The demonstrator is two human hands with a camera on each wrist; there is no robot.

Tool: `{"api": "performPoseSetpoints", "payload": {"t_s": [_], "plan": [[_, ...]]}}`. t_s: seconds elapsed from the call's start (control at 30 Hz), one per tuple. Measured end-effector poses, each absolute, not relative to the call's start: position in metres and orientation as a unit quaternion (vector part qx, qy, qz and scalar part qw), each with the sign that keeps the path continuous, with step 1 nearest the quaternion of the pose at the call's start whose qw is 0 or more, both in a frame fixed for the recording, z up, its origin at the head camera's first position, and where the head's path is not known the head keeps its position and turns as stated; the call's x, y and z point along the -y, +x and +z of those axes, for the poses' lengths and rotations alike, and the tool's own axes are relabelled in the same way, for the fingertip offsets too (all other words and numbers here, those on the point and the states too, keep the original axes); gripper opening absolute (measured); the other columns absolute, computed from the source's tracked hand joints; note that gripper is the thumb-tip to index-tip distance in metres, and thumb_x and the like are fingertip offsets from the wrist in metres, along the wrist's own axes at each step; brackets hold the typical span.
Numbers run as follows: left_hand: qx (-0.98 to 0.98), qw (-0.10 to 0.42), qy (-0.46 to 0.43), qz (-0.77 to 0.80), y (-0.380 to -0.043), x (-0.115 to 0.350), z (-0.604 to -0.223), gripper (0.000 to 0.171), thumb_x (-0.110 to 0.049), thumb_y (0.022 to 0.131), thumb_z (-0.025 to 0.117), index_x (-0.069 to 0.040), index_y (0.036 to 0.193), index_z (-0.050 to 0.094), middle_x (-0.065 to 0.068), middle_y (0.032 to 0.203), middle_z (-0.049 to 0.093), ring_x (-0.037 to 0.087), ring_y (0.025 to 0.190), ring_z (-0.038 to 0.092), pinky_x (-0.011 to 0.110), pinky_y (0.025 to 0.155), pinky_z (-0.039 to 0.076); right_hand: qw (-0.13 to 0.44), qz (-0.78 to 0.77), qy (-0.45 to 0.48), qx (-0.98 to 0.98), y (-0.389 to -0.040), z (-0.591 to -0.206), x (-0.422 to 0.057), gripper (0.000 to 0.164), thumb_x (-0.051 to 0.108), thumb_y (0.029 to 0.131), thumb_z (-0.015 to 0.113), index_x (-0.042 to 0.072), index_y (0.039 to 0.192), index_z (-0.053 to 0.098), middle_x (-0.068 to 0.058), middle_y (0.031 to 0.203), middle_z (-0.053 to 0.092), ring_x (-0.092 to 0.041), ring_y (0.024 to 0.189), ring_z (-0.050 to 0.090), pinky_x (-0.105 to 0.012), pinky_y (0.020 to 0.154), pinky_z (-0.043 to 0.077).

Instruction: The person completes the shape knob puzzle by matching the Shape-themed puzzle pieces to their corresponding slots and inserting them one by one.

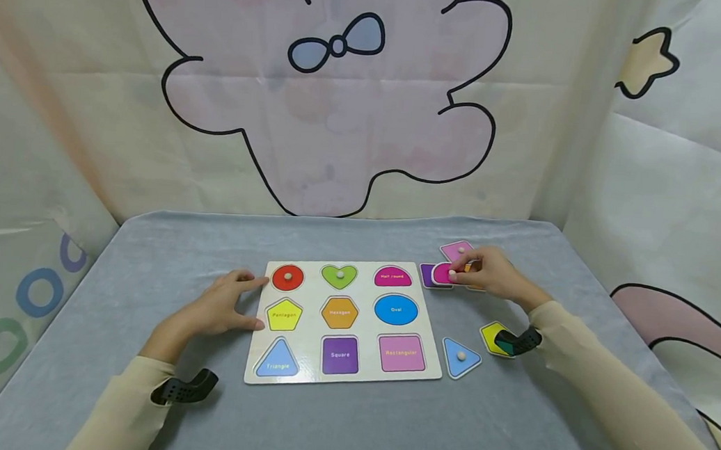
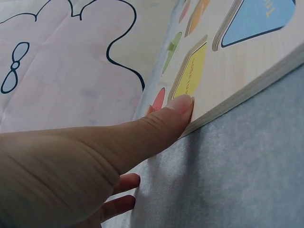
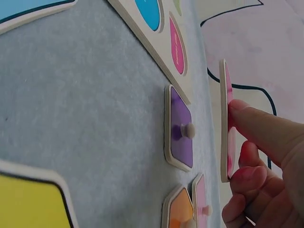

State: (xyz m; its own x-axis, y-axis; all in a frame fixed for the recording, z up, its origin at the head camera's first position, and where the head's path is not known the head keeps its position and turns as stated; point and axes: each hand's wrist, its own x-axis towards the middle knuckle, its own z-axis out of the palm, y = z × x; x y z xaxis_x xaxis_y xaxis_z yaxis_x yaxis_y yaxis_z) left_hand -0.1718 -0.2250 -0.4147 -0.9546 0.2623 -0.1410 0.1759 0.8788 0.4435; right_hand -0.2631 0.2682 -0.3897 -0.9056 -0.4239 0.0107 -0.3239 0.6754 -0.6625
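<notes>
My right hand [image 1: 492,272] pinches a magenta half-round knob puzzle piece [image 1: 440,274], raised beside the board's upper right corner. In the right wrist view the piece stands nearly edge-on, with the thumb on its coloured face. Spread along the left edge of the wooden shape board [image 1: 310,319], my left hand [image 1: 219,306] touches it with thumb and fingers. The thumb [image 2: 156,123] rests at the edge near the yellow pentagon recess [image 2: 192,71]. A red circle piece [image 1: 280,279] and a green heart piece [image 1: 330,274], both with knobs, sit in the board's top row.
A purple square piece [image 3: 179,126], an orange piece [image 3: 176,211] and a pink rectangular piece [image 1: 454,248] lie by the board's upper right corner. Farther down the right side are a blue triangle piece [image 1: 456,363] and a yellow piece [image 1: 491,336], partly covered by a wrist strap [image 1: 518,342].
</notes>
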Motion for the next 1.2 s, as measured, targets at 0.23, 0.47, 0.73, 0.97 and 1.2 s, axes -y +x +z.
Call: {"api": "performPoseSetpoints", "payload": {"t_s": [0.23, 0.47, 0.73, 0.97, 1.2], "plan": [[-0.963, 0.095, 0.115, 0.223, -0.173, 0.225, -0.415, 0.089, -0.043, 0.073, 0.082, -0.016, 0.147, 0.041, 0.023, 0.146, 0.038, 0.042, 0.129, 0.038, 0.062, 0.105, 0.037, 0.086, -0.356, -0.204, -0.908, -0.262, -0.384, -0.251, 0.019, 0.019, 0.085, 0.074, 0.003, 0.095, 0.073, -0.011, 0.076, 0.057, -0.008, 0.054, 0.042, -0.02, 0.047, 0.034], [-0.963, 0.095, 0.118, 0.222, -0.171, 0.225, -0.416, 0.088, -0.043, 0.073, 0.082, -0.015, 0.147, 0.043, 0.023, 0.145, 0.039, 0.042, 0.129, 0.038, 0.062, 0.105, 0.037, 0.077, -0.345, -0.2, -0.914, -0.269, -0.397, -0.239, 0.018, 0.022, 0.084, 0.076, 0.007, 0.093, 0.076, -0.009, 0.08, 0.059, -0.017, 0.064, 0.045, -0.02, 0.05, 0.035], [-0.963, 0.09, 0.119, 0.224, -0.172, 0.224, -0.415, 0.088, -0.043, 0.073, 0.082, -0.015, 0.147, 0.043, 0.023, 0.145, 0.039, 0.042, 0.129, 0.038, 0.062, 0.104, 0.037, 0.068, -0.348, -0.218, -0.909, -0.272, -0.4, -0.223, 0.017, 0.022, 0.083, 0.077, 0.009, 0.092, 0.076, -0.009, 0.087, 0.068, -0.02, 0.069, 0.049, -0.02, 0.052, 0.039], [-0.964, 0.091, 0.119, 0.222, -0.172, 0.225, -0.416, 0.089, -0.044, 0.072, 0.082, -0.015, 0.147, 0.042, 0.023, 0.145, 0.039, 0.042, 0.13, 0.038, 0.062, 0.105, 0.037, 0.091, -0.352, -0.187, -0.913, -0.273, -0.405, -0.209, 0.018, 0.025, 0.083, 0.076, 0.011, 0.094, 0.075, -0.009, 0.09, 0.066, -0.02, 0.071, 0.049, -0.021, 0.052, 0.04], [-0.963, 0.092, 0.122, 0.224, -0.171, 0.225, -0.415, 0.089, -0.043, 0.073, 0.082, -0.014, 0.147, 0.042, 0.023, 0.145, 0.039, 0.042, 0.129, 0.038, 0.062, 0.104, 0.037, 0.077, -0.345, -0.197, -0.914, -0.278, -0.409, -0.191, 0.016, 0.023, 0.085, 0.075, 0.011, 0.094, 0.075, -0.008, 0.087, 0.065, -0.019, 0.068, 0.049, -0.022, 0.051, 0.041]]}}
